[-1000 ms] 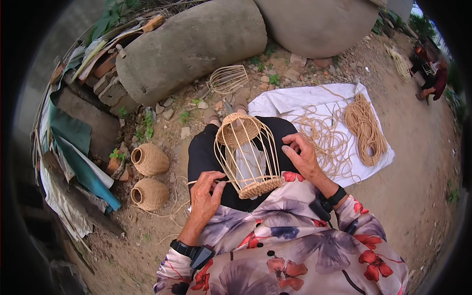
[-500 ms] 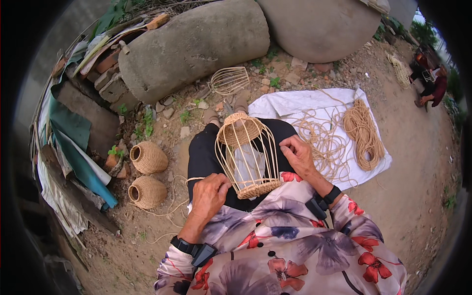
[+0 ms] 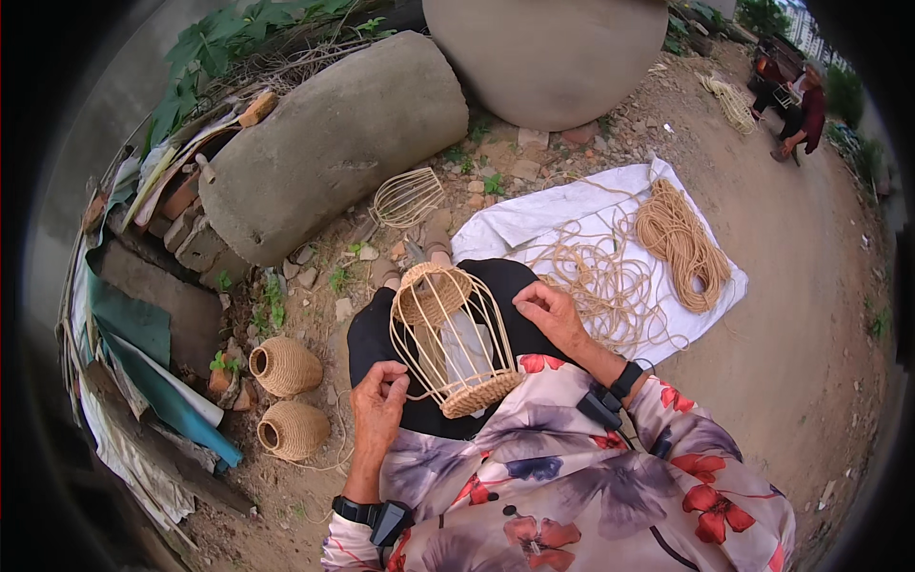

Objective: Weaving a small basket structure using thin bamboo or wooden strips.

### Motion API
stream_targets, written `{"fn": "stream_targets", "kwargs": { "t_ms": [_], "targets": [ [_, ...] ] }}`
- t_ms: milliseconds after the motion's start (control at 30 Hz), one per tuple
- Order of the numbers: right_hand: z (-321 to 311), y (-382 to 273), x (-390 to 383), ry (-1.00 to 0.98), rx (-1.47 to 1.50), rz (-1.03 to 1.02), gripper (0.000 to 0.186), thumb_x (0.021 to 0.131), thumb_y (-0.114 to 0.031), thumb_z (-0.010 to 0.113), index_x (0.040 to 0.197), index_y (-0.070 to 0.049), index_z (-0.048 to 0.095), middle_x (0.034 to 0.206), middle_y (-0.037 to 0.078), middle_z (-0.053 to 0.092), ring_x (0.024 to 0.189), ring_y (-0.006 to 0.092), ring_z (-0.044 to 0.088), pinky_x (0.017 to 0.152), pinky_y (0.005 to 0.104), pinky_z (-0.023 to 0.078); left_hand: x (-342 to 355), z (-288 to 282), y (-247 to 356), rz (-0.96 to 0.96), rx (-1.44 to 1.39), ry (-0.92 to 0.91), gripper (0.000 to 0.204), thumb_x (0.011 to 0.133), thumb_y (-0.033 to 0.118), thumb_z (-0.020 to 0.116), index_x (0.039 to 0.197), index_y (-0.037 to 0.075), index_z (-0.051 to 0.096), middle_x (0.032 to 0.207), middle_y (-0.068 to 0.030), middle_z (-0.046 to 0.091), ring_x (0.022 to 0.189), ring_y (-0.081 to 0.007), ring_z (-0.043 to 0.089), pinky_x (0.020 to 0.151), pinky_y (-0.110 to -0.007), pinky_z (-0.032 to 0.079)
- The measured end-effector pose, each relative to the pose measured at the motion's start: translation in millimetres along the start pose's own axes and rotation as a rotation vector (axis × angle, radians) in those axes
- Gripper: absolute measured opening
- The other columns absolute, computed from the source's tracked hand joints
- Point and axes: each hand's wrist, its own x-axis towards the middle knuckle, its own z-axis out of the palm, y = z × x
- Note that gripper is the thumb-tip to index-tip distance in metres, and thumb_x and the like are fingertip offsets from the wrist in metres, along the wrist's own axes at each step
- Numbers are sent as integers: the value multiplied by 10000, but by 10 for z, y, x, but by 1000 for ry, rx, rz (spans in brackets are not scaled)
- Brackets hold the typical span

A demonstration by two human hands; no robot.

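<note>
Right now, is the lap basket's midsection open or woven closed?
Open: the basket shows gaps between its bare ribs at mid-body; visible weaving sits at its near and far ends.

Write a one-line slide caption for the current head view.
A partly woven basket frame lies on the lap between the left hand and right hand; coiled cord rests on a white sheet.

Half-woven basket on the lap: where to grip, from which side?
Best on the dense woven band at the near end of the basket, probably from the person's right: the left hand crowds the other side. The bare ribs are thin and widely gapped, so likely to flex; the band faces the body.
</note>
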Motion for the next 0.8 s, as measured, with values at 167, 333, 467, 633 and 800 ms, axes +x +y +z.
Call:
{"fn": "stream_targets", "kwargs": {
  "t_ms": [167, 333, 467, 633, 800],
  "targets": [
    [-762, 333, 41, 112, 377, 427, 132, 890, -176, 644, 940, -54, 638, 757, 15, 625, 616, 79, 554, 546, 224, 445, 290, 44, 126, 139, 272, 53, 319, 883, 278, 704, 1084, 41, 634, 802, -41, 644, 624, -99, 521, 583, -275, 440],
    [-1611, 1401, -708, 527, 271, 940, 127, 857, -209, 633, 855, -85, 607, 678, 22, 584, 550, 93, 513, 495, 266, 412, 352, 27, 36, -157, 2, -169, 270, 921, 322, 661, 886, 54, 660, 704, 5, 610, 552, -49, 485, 477, -222, 369],
    [-1844, 2245, -1426, 503, 155, 1076, 122, 837, -200, 630, 844, -83, 596, 657, 30, 568, 529, 121, 509, 467, 281, 397, 335, -57, -32, -223, -195, -212, 291, 925, 317, 675, 792, 66, 610, 632, 25, 549, 488, -33, 442, 433, -200, 324],
    [-1419, 2628, -1477, 459, 199, 1051, 201, 825, -264, 647, 889, -76, 619, 685, 20, 585, 544, 119, 546, 456, 279, 428, 311, -31, 92, -279, -207, -191, 254, 931, 258, 664, 794, 57, 592, 615, 11, 534, 516, -60, 448, 491, -207, 340],
    [-1012, 2587, -746, 214, 272, 1050, 394, 813, -301, 657, 1148, -96, 629, 1235, 121, 587, 1062, 248, 587, 701, 420, 531, 313, -32, 83, -249, -146, -186, 239, 950, 261, 634, 814, 78, 562, 597, 22, 503, 485, -64, 434, 471, -206, 346]
  ]
}}
